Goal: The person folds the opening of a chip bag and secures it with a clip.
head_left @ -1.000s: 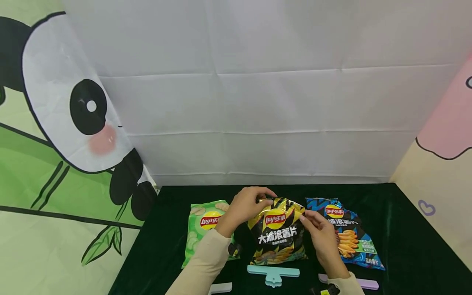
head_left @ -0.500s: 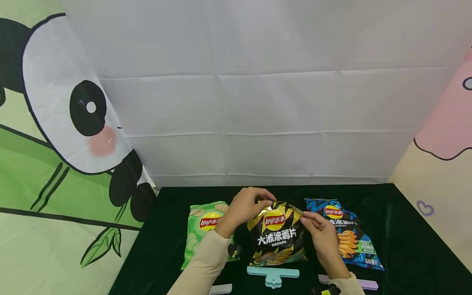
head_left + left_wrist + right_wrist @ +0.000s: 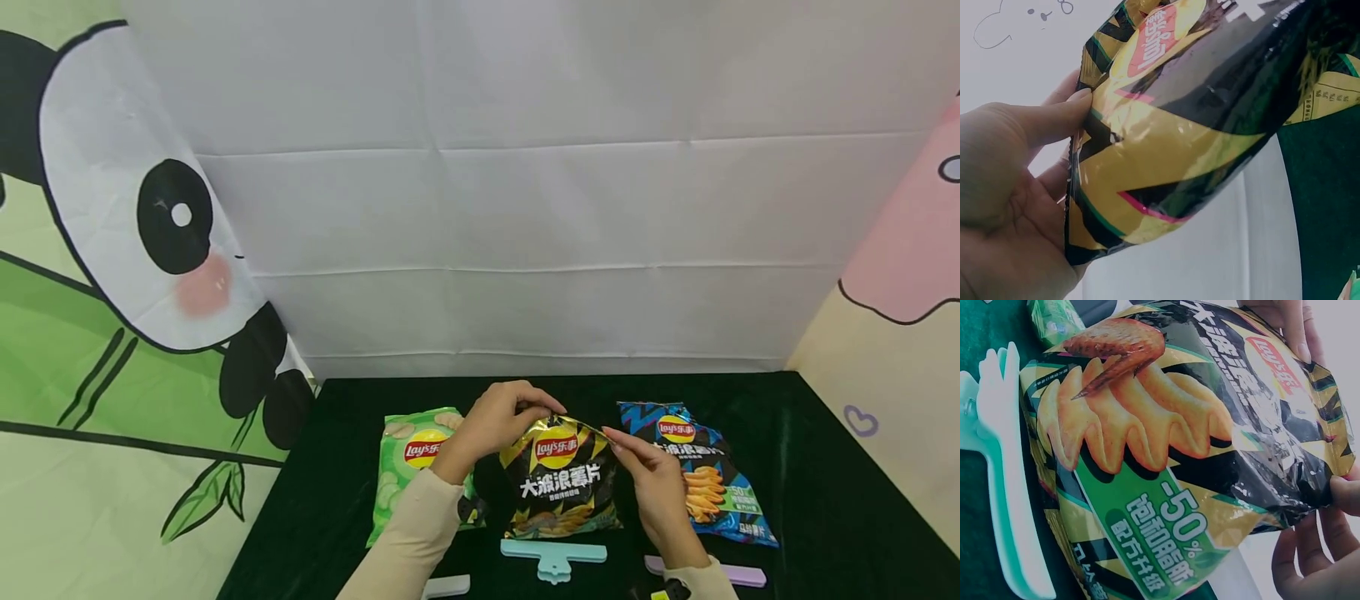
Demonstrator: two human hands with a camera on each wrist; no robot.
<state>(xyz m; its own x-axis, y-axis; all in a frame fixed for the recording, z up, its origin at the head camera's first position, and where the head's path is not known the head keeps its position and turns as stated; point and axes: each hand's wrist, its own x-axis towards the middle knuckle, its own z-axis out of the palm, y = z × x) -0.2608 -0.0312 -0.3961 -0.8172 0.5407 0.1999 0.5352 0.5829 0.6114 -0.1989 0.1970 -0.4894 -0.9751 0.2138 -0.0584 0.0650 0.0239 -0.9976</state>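
A black and gold Lay's chip bag (image 3: 558, 505) stands between both hands, its printed front facing me. My left hand (image 3: 491, 427) pinches its top edge near the left corner; in the left wrist view the thumb (image 3: 1060, 119) lies on the front and fingers reach behind. My right hand (image 3: 658, 490) pinches the top right corner, which the right wrist view shows between thumb and curled fingers (image 3: 1307, 547). The top edge looks folded back between the hands. Just in front of the bag's bottom lies a light blue bag clip (image 3: 553, 552).
A green chip bag (image 3: 390, 483) lies left, partly behind the left forearm. To the right is a blue chip bag (image 3: 738, 500). A purple clip (image 3: 744, 576) and a white clip (image 3: 447, 586) lie near the front of the dark green cloth (image 3: 817, 517). A white backdrop (image 3: 525, 317) stands behind.
The bag's top edge has tipped down and back, so less of the gold top shows. My right fingertips have shifted slightly left and up with its corner. The left hand keeps its pinch.
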